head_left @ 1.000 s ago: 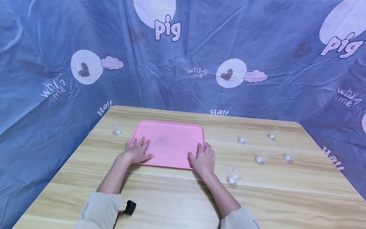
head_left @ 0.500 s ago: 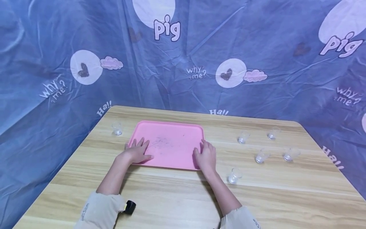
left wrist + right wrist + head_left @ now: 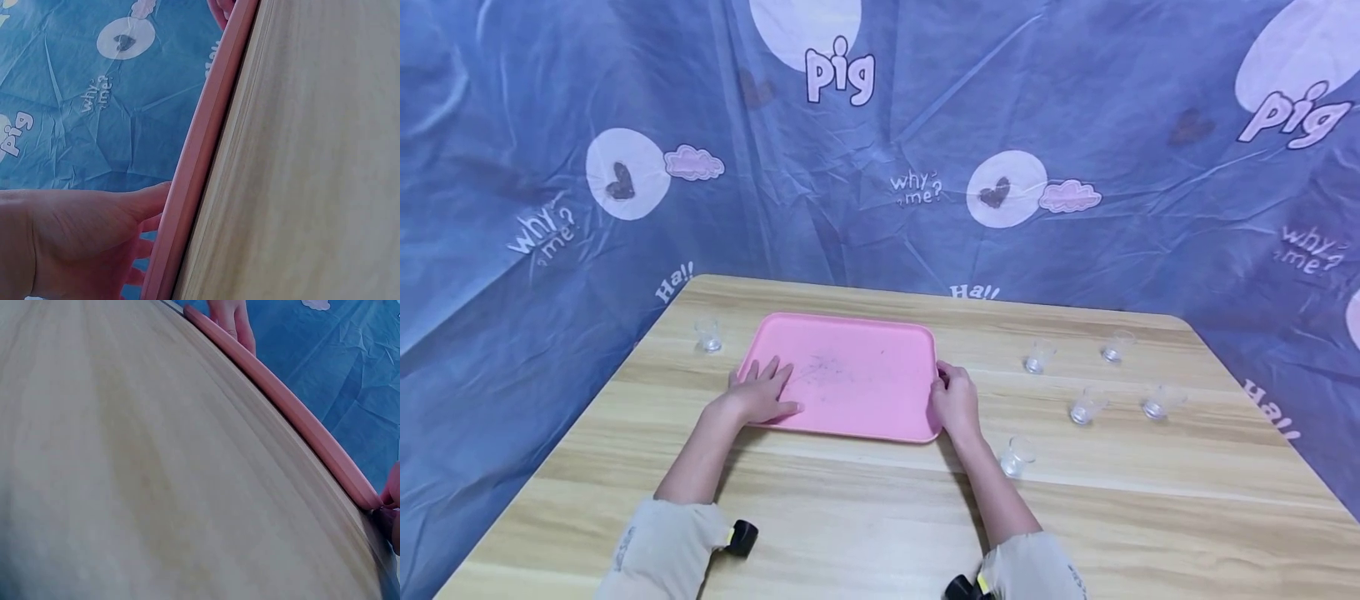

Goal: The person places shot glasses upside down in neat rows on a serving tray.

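A pink rectangular tray (image 3: pixel 850 379) with dark scratch marks lies flat on the wooden table. My left hand (image 3: pixel 758 398) rests on its left front part, fingers spread. In the left wrist view, that hand (image 3: pixel 87 234) is behind the tray's front rim (image 3: pixel 194 156), and the rim hides its fingertips. At the tray's right edge, my right hand (image 3: pixel 957 402) has its fingers curled and pinches the rim. Only a bit of this hand (image 3: pixel 392 494) enters the right wrist view, thumb above and fingers below the tray's corner.
Right of the tray stand several small clear cups, the nearest cup (image 3: pixel 1015 458) close to my right forearm. Another clear cup (image 3: pixel 708 336) is left of the tray. A blue printed cloth (image 3: pixel 880 242) hangs behind the wooden table (image 3: pixel 850 517).
My right hand has moved off the tray's surface to its right edge, its fingers curling from spread to pinching the rim. The left hand and the tray stay about where they were.
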`<action>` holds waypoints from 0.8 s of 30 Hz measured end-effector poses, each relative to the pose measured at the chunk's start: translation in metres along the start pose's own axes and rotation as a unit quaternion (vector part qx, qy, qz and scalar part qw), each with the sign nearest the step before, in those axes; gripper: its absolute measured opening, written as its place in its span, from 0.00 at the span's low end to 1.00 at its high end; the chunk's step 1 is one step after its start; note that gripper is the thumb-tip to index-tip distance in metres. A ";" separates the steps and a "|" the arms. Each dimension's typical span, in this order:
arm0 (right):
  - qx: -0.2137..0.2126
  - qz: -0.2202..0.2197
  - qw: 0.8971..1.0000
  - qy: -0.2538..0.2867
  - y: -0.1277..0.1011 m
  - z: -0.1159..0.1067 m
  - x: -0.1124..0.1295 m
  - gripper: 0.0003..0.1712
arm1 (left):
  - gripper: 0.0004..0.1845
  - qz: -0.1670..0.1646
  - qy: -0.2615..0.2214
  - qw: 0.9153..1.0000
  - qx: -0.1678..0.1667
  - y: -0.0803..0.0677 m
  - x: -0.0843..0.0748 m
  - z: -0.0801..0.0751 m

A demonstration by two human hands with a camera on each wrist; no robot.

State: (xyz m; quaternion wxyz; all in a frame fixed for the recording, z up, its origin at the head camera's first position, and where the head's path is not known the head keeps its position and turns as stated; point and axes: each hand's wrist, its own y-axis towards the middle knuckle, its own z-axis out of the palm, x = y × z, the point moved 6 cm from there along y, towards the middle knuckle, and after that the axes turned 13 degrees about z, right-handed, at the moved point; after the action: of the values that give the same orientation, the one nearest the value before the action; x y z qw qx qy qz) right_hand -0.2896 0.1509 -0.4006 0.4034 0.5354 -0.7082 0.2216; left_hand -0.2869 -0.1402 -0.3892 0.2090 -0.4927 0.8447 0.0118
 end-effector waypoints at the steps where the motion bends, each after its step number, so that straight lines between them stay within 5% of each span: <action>1: 0.001 0.002 1.000 -0.001 0.000 0.000 0.000 0.20 | 0.40 0.004 -0.004 1.000 -0.007 0.001 0.001 -0.001; 4: 0.002 0.003 1.000 -0.006 0.000 -0.001 0.000 0.20 | 0.36 0.035 -0.035 0.996 -0.068 0.003 0.006 -0.013; 7: 0.008 0.006 1.000 -0.012 0.000 0.000 0.000 0.20 | 0.28 0.061 -0.090 0.974 -0.200 0.000 0.021 -0.037; 9: 0.013 0.007 1.000 -0.014 0.001 0.001 0.000 0.20 | 0.25 0.067 -0.124 0.940 -0.310 -0.009 0.037 -0.055; 12: 0.012 0.007 1.000 -0.012 0.001 0.001 0.002 0.20 | 0.25 0.028 -0.170 0.878 -0.447 -0.025 0.071 -0.072; 14: 0.009 0.003 1.000 -0.011 0.002 0.000 0.003 0.20 | 0.28 -0.002 -0.219 0.839 -0.498 -0.034 0.094 -0.072; 17: 0.010 -0.002 1.000 -0.013 0.001 0.001 0.003 0.20 | 0.33 -0.042 -0.306 0.802 -0.511 -0.039 0.123 -0.059; 20: 0.014 -0.003 1.000 -0.017 0.000 0.003 0.001 0.20 | 0.35 -0.048 -0.363 0.794 -0.485 -0.035 0.140 -0.045; 24: 0.007 -0.001 1.000 -0.016 -0.002 0.003 0.000 0.20 | 0.35 -0.048 -0.346 0.823 -0.448 -0.027 0.151 -0.037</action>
State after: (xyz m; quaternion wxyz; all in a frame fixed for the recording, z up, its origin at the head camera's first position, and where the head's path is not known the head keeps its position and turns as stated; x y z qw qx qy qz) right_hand -0.2887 0.1486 -0.4028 0.3886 0.5426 -0.7123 0.2173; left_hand -0.3418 -0.2871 -0.4051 0.2443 -0.5353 0.5942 0.5483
